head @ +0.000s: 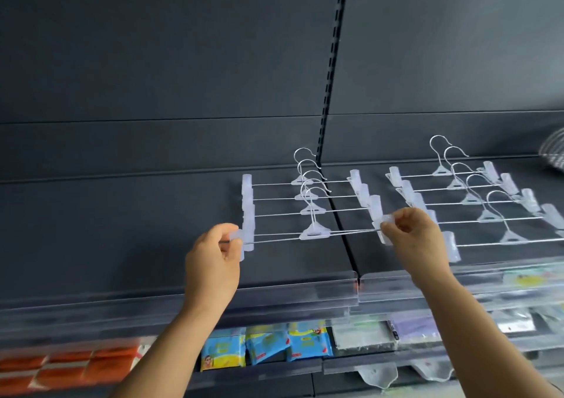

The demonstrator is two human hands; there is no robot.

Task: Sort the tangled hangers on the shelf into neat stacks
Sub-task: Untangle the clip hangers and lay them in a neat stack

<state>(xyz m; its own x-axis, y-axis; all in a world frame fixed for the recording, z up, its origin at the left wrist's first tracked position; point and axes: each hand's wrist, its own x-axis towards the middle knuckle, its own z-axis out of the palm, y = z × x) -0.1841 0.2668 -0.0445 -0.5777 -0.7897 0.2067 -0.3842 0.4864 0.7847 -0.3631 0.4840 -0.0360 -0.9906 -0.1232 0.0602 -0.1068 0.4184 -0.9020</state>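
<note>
A clear-clip wire hanger is held level just above the dark shelf. My left hand pinches its left clip, and my right hand pinches its right clip. It sits at the front of a row of several matching hangers laid in overlapping order, hooks pointing to the back. To the right lies a second row of several hangers, fanned out toward the front right.
A clear plastic lip runs along the shelf's front edge. Below it hang blue packets, orange packets and clear bags. A slotted upright divides the back panel. A wire object sits at the far right.
</note>
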